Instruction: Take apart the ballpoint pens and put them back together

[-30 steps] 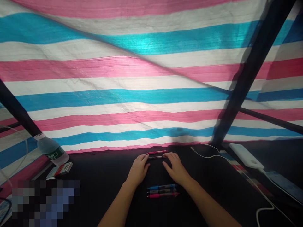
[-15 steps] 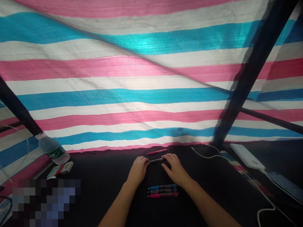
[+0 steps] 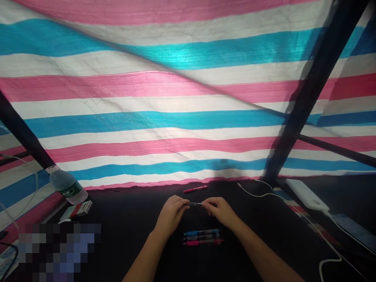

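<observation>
Between my hands a dark grey pen point(image 3: 193, 203) lies level, gripped at both ends. My left hand point(image 3: 173, 213) pinches its left end with thumb and fingers. My right hand point(image 3: 220, 211) closes on its right end, and the fingers cover that tip. Just beyond the hands, a red pen point(image 3: 195, 189) lies on the black table point(image 3: 129, 223). Closer to me, three pens lie side by side: a blue pen point(image 3: 201, 232), a black pen point(image 3: 201, 237) and a red-ended pen point(image 3: 202, 243).
At left stand a water bottle point(image 3: 68, 186) and a small box point(image 3: 76, 210). To the right lie a white power bank point(image 3: 307, 196) and a white cable point(image 3: 258, 194). A striped sheet point(image 3: 164, 117) hangs behind the table, with a dark post point(image 3: 305, 102) at right.
My right hand's fingers have closed onto the pen's right end. The pen has come slightly nearer to me. The pens on the table have stayed put.
</observation>
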Available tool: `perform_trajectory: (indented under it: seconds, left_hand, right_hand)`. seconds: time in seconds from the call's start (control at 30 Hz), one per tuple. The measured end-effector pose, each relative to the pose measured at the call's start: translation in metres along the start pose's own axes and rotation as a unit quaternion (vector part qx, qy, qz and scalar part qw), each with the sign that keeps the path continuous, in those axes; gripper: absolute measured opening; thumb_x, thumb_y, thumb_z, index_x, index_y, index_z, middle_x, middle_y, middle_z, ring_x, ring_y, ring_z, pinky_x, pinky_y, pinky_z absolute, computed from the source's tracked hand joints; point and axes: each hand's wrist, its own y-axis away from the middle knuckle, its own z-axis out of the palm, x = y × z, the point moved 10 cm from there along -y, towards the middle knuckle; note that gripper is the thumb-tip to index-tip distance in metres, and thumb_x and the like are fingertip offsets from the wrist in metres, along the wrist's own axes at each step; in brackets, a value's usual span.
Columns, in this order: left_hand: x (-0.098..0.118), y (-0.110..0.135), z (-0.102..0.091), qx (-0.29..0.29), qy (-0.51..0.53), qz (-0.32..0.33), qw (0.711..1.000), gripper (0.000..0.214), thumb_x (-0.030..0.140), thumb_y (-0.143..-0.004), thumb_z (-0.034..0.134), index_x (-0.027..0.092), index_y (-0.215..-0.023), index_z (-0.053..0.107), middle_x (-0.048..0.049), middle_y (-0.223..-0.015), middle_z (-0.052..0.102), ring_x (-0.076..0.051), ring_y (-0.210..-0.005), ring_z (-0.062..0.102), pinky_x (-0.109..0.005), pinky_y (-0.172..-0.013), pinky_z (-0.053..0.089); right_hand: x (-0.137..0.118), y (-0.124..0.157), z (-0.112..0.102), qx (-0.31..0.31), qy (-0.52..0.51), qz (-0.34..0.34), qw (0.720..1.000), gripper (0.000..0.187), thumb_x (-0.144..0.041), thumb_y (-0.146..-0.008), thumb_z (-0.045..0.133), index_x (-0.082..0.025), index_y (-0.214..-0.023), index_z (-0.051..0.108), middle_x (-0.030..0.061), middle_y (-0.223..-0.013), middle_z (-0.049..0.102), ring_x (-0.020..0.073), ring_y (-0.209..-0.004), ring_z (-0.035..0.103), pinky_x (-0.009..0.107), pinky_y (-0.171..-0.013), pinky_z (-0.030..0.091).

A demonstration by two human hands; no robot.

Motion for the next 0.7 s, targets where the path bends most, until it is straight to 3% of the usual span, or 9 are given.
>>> perform_trajectory:
  seconds: [0.17,0.3,0.37,0.43,0.5,0.6,0.7]
  left_hand:
    - [-0.005,0.001,0.008,-0.052,0.002,-0.023,0.998,0.018,0.027,-0.102,0.056,0.022,-0.100,0.073,-0.0045,-0.091,0.070,-0.020,-0.090,0.063,-0.032,-0.083,0.049]
    - [-0.010,0.004,0.012,-0.080,-0.012,-0.053,0.995,0.038,0.030,-0.107,0.041,0.020,-0.082,0.068,-0.0033,-0.079,0.064,-0.019,-0.080,0.061,-0.031,-0.075,0.048]
    - [-0.010,0.004,0.010,-0.079,-0.009,-0.058,0.995,0.035,0.031,-0.107,0.041,0.021,-0.089,0.069,-0.0038,-0.084,0.066,-0.020,-0.083,0.062,-0.032,-0.078,0.048]
    - [-0.007,0.004,0.007,-0.066,-0.005,-0.051,0.996,0.022,0.034,-0.103,0.051,0.023,-0.108,0.069,-0.0049,-0.095,0.068,-0.022,-0.092,0.063,-0.034,-0.084,0.049]
    - [-0.004,0.003,0.005,-0.056,-0.010,-0.045,0.997,0.023,0.036,-0.098,0.061,0.024,-0.117,0.065,-0.0050,-0.103,0.068,-0.023,-0.096,0.063,-0.034,-0.085,0.048]
    - [-0.003,0.003,0.007,-0.066,-0.044,-0.045,0.996,0.015,0.036,-0.100,0.059,0.024,-0.103,0.068,-0.0031,-0.096,0.070,-0.022,-0.090,0.062,-0.033,-0.079,0.046]
    - [-0.001,0.003,0.013,-0.093,-0.082,-0.033,0.992,0.027,0.033,-0.106,0.047,0.023,-0.094,0.069,-0.0022,-0.086,0.070,-0.021,-0.083,0.062,-0.034,-0.078,0.044]
  right_hand:
    - [-0.012,0.002,0.001,-0.018,0.023,-0.036,0.999,0.044,-0.044,-0.096,0.058,-0.018,-0.062,0.069,-0.0019,-0.054,0.056,0.0144,-0.055,0.050,0.026,-0.056,0.033]
    - [-0.023,0.004,0.001,-0.009,0.039,-0.072,0.997,0.032,-0.041,-0.095,0.061,-0.019,-0.077,0.076,-0.0009,-0.064,0.062,0.0165,-0.063,0.056,0.026,-0.060,0.038]
    - [-0.023,0.005,0.001,-0.003,0.041,-0.073,0.996,0.031,-0.040,-0.096,0.060,-0.019,-0.080,0.076,-0.0008,-0.065,0.063,0.0167,-0.064,0.057,0.026,-0.060,0.038]
    - [-0.020,0.005,0.003,0.002,0.043,-0.063,0.997,0.033,-0.040,-0.097,0.059,-0.019,-0.077,0.075,-0.0013,-0.062,0.061,0.0162,-0.062,0.056,0.026,-0.059,0.037]
    - [-0.017,0.005,0.005,-0.001,0.038,-0.053,0.998,0.036,-0.041,-0.097,0.058,-0.019,-0.073,0.073,-0.0017,-0.060,0.060,0.0157,-0.061,0.055,0.026,-0.058,0.036]
    - [-0.016,0.005,0.008,-0.011,0.026,-0.051,0.998,0.035,-0.041,-0.097,0.059,-0.018,-0.075,0.074,-0.0019,-0.060,0.061,0.0156,-0.061,0.056,0.025,-0.059,0.037]
    - [-0.018,0.005,0.008,-0.012,0.029,-0.060,0.998,0.031,-0.041,-0.096,0.061,-0.019,-0.081,0.077,-0.0015,-0.062,0.063,0.0159,-0.062,0.058,0.026,-0.060,0.039]
